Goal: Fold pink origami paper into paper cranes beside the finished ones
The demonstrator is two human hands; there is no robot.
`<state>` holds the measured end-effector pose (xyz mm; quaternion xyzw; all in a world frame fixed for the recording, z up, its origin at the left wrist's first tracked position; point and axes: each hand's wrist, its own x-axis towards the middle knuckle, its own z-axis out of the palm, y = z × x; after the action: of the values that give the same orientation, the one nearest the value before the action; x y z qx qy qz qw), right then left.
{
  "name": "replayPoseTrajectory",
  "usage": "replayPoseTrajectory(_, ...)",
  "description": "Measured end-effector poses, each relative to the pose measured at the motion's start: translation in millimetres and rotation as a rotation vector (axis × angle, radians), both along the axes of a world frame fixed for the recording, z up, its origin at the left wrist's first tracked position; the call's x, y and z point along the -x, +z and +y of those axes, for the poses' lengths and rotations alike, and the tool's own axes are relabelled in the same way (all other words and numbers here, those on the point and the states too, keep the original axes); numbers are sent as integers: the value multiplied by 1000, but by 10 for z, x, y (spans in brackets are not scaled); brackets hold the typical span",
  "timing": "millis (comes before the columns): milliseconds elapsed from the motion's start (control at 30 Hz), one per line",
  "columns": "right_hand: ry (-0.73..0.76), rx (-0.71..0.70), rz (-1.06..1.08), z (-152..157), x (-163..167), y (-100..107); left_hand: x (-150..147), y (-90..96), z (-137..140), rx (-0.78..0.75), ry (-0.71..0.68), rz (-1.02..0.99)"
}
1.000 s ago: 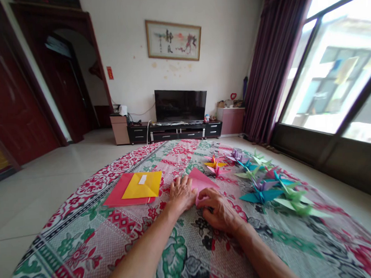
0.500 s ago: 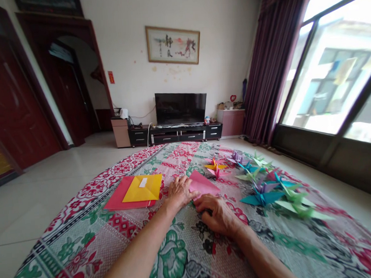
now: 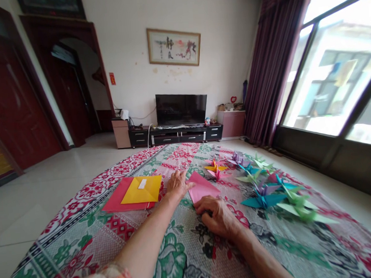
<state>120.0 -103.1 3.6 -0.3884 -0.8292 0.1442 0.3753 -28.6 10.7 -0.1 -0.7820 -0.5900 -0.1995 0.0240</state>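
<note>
A folded pink paper (image 3: 203, 185) lies on the tablecloth in the middle. My left hand (image 3: 177, 184) is at its left edge, fingers stretched forward and apart, the thumb reaching onto the sheet. At the near edge, my right hand (image 3: 215, 214) has its fingers curled together on the paper; its fingertips are partly hidden. Left of my hands, a yellow paper (image 3: 138, 193) with a small white label (image 3: 142, 183) rests on a stack of red paper (image 3: 114, 202).
Folded paper cranes stand at the right: an orange and pink pair (image 3: 217, 169), a blue crane (image 3: 263, 199), a green crane (image 3: 303, 209) and several others. The patterned tablecloth (image 3: 167, 257) covers the table. A television (image 3: 181, 109) stands beyond.
My left hand has shifted slightly up and left, uncovering more of the pink paper's left side. My right hand stays at the near edge. The view has shifted slightly.
</note>
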Motion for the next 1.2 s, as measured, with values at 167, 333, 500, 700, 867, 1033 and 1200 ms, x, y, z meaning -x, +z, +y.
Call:
replayPoseTrajectory(167,-2,8,10,-1,0,5,-19,15,60,28,60,-5)
replayPoseTrajectory(333,-3,10,9,1,-4,12,-1,47,13,-37,93,-98)
replayPoseTrajectory(500,-9,6,0,-7,-3,4,-35,67,-190,-135,-161,-126)
replayPoseTrajectory(700,-56,-24,-42,-4,-13,-13,-46,-22,-365,-119,-412,-5)
replayPoseTrajectory(867,-626,-234,-17,130,-145,-37,-28,-67,-437,-192,-417,69)
replayPoseTrajectory(1033,-908,-62,-182,237,-279,-83,-8,-78,-468,-173,-420,44)
replayPoseTrajectory(1200,-765,-57,-217,279,-350,-106,14,-48,-480,-83,-427,25)
